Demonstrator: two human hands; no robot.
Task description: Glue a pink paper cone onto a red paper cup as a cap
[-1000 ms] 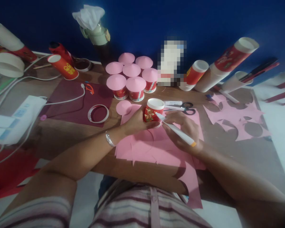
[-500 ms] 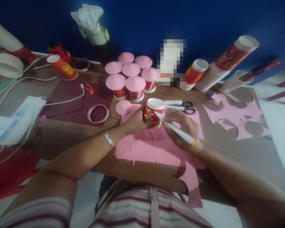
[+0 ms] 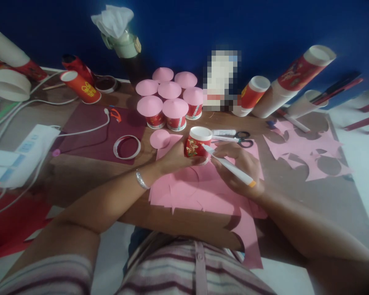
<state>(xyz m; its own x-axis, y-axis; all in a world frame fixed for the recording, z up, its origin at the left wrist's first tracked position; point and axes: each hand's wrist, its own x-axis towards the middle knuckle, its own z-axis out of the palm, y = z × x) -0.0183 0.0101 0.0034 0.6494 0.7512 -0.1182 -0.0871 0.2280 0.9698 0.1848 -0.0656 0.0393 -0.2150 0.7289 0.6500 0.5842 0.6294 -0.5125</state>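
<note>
My left hand [image 3: 175, 157] is wrapped round a red paper cup [image 3: 193, 147] with a gold print and a white rim, held upright above pink paper sheets [image 3: 181, 192]. In my right hand [image 3: 238, 164] is a white marker [image 3: 233, 169] with an orange end, its tip at the right side of the cup's red wall. Whether the tip touches the wall I cannot tell. Just beyond the hands lie scissors [image 3: 246, 140] and a white tube [image 3: 224, 132]. A small pink cone [image 3: 160, 139] rests left of the cup.
Several red cups topped with pink cones [image 3: 169, 90] stand at the back. Cut pink scraps [image 3: 310, 151] lie on the right. Stacked paper cups [image 3: 307, 73] and a pen holder [image 3: 304, 104] stand behind them. To the left are a paper ring [image 3: 126, 147], cables and a white box [image 3: 27, 151].
The cup has turned slightly in my left hand. My right hand has shifted a little to the right with the marker, still close to the cup wall.
</note>
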